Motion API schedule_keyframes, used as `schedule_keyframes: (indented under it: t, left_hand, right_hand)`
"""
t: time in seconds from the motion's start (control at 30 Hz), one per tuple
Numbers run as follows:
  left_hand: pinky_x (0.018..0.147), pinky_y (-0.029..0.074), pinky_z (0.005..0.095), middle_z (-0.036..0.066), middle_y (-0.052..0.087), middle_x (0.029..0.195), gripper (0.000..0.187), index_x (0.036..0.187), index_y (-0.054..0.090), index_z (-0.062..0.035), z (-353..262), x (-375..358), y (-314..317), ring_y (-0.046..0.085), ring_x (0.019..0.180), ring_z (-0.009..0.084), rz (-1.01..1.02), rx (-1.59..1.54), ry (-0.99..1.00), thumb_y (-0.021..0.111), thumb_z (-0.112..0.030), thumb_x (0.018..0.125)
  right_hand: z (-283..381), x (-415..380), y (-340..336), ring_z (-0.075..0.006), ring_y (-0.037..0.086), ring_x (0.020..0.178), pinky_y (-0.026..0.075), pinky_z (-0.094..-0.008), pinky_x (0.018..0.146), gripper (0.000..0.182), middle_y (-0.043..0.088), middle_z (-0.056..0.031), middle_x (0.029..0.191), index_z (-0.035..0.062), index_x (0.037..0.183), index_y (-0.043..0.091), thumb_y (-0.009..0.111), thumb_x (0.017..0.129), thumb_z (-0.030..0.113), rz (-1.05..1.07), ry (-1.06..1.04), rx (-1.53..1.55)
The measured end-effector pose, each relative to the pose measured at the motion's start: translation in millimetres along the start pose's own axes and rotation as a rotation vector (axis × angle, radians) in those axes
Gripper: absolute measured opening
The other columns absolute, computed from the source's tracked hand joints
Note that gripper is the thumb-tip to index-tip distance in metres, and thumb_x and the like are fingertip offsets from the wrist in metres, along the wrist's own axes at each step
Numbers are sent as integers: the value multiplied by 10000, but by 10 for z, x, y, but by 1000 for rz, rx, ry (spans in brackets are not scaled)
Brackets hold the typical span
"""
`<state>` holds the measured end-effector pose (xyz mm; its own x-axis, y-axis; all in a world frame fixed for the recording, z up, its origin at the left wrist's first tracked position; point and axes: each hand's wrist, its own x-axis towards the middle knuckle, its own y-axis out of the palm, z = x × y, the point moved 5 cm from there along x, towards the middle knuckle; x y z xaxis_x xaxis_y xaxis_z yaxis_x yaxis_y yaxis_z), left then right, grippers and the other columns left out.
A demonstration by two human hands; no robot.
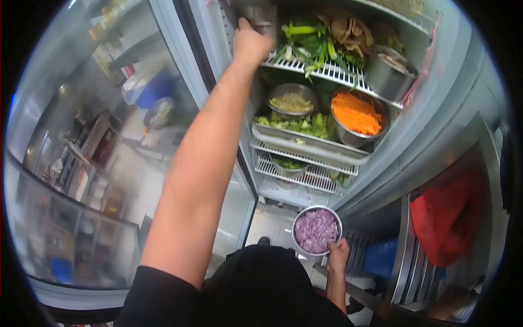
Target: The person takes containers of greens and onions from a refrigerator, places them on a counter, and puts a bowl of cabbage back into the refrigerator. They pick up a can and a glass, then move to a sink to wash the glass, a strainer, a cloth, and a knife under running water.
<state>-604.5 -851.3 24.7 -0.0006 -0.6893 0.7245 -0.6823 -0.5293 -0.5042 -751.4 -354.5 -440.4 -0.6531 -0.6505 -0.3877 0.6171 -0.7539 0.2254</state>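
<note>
My left arm stretches up into an open refrigerator, where my left hand (253, 43) grips a metal container (260, 13) at the left end of the upper shelf. What that container holds cannot be made out. Low in front of my body, my right hand (338, 255) pinches the rim of a round metal bowl (295, 235) filled with chopped red onion (316, 231). Green onions (305, 30) lie on the upper shelf, right of my left hand.
A metal pot (389, 79) stands at the upper shelf's right. Below are shredded carrot (357, 113), a bowl of pale shreds (293, 101) and broccoli (308, 125). The glass door (188, 49) is at left, a red cloth (449, 218) on a metal rack at right.
</note>
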Motion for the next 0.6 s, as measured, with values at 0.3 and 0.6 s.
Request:
schedule_keyframes:
  t: [0.3,0.6]
  left_hand:
    - [710,538,313,170,694,1061,398,1262,566,53,-224,-818,-744,704,815,218,-16,-626,-17,664,-161,941]
    - [698,563,436,130,675,966,235,1115,629,-117,724,-3758,254,702,807,323,716,-147,254,660,-167,887]
  right_hand:
    - [-355,112,-61,-115,591,767,506,-289,725,147,622,-20,887,62,925,562,546,843,-59,-108,48,172]
    - [-14,281,266,-109,601,793,518,-289,701,119,634,-25,921,41,968,594,574,880,-37,-140,-13,271]
